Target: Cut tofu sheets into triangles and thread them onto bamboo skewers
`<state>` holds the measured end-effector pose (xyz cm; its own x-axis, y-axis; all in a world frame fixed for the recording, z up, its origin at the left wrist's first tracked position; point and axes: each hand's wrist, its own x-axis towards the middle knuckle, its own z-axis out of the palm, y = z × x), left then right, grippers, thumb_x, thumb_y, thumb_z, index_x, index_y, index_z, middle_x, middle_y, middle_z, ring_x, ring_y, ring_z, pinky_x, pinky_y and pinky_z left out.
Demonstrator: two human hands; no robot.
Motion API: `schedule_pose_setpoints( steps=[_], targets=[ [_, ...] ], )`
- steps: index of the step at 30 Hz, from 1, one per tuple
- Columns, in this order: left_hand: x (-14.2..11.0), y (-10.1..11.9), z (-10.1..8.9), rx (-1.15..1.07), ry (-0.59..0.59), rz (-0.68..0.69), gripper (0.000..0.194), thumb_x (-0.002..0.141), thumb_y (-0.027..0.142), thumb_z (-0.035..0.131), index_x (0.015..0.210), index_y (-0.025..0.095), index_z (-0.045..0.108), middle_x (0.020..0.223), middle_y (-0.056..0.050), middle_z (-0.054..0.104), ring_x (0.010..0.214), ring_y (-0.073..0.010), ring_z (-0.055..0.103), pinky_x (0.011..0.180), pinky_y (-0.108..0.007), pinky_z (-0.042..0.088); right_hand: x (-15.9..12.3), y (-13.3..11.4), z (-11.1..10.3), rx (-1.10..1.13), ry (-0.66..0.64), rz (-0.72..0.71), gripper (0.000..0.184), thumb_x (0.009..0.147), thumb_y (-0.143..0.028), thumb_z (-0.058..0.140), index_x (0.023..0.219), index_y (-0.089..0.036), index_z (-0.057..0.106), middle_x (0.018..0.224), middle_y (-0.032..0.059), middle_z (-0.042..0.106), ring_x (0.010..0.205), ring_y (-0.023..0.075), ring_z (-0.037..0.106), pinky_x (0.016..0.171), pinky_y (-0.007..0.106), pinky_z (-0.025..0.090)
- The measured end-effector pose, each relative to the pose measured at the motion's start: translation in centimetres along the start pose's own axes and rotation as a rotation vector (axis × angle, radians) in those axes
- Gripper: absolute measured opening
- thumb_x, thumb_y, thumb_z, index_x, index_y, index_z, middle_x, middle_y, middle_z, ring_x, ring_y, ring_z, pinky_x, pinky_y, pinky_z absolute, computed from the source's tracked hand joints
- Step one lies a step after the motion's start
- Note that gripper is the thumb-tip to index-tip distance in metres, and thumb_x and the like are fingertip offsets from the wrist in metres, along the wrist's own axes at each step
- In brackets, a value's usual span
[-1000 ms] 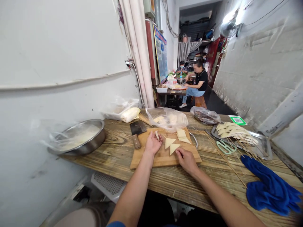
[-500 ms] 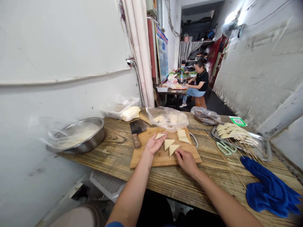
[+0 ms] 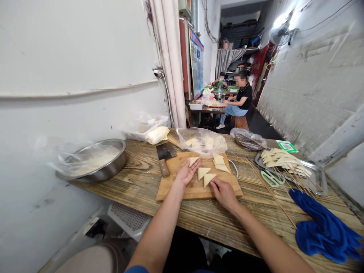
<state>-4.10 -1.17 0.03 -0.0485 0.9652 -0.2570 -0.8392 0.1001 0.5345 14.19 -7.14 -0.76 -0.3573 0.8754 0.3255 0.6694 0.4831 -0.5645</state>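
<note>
My left hand (image 3: 187, 173), palm up over the wooden cutting board (image 3: 170, 189), holds a pale triangular tofu slice (image 3: 193, 161) at its fingers. Two more triangular tofu slices (image 3: 204, 173) sit in a row between my hands, apparently threaded on a thin skewer that is mostly hidden. My right hand (image 3: 224, 192) is closed in a pinch at the near end of that row. Several cut tofu slices (image 3: 220, 162) lie at the board's far right. A cleaver (image 3: 165, 152) rests with its handle on the board's left edge.
A steel basin (image 3: 115, 167) stands left; a plastic bag of tofu (image 3: 203, 142) lies behind the board. On the right are green-handled scissors (image 3: 272, 178), a metal tray (image 3: 320, 176) of skewered slices and a blue cloth (image 3: 321, 227). Two people sit farther back.
The tofu slice in my left hand has tilted a little, and the fingers have shifted slightly upward around it. My right hand stays almost in place. The view has moved slightly.
</note>
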Motion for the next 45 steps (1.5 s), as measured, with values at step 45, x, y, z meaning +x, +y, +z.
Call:
schedule_pose_setpoints(
  steps=[45],
  targets=[
    [-0.31,-0.29,0.05,0.105,-0.078,-0.071,0.016,0.084,0.013,0.046,0.097,0.01,0.055,0.108,-0.017,0.061,0.1,-0.0226,0.06,0.082,-0.034,0.05,0.27,-0.48,0.04,-0.078,-0.027,0.054,0.029,0.087,-0.023,0.035,0.083,-0.018,0.063,0.079,0.0053,0.068,0.072,0.0167,0.061,0.066,0.023,0.04]
  ],
)
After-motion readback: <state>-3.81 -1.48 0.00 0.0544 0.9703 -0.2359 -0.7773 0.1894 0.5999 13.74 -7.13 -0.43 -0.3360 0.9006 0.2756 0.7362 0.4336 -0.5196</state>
